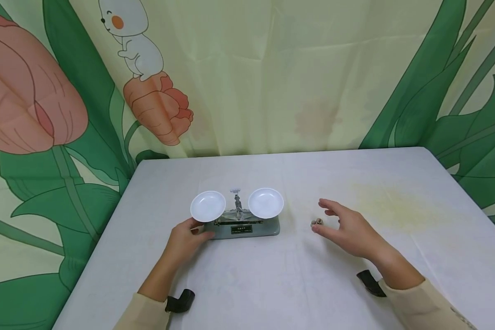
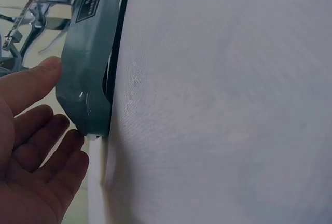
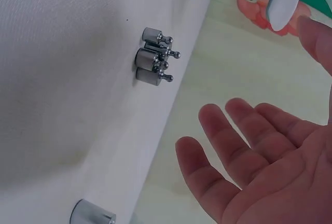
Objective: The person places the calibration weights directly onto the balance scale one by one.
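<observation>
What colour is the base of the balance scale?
The base is grey-green, seen most closely in the left wrist view.

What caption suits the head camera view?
Left hand touches a balance scale; open right hand nears small metal weights.

Staged tabletop: cartoon backdrop (image 1: 247, 78), balance scale (image 1: 239, 217).
</observation>
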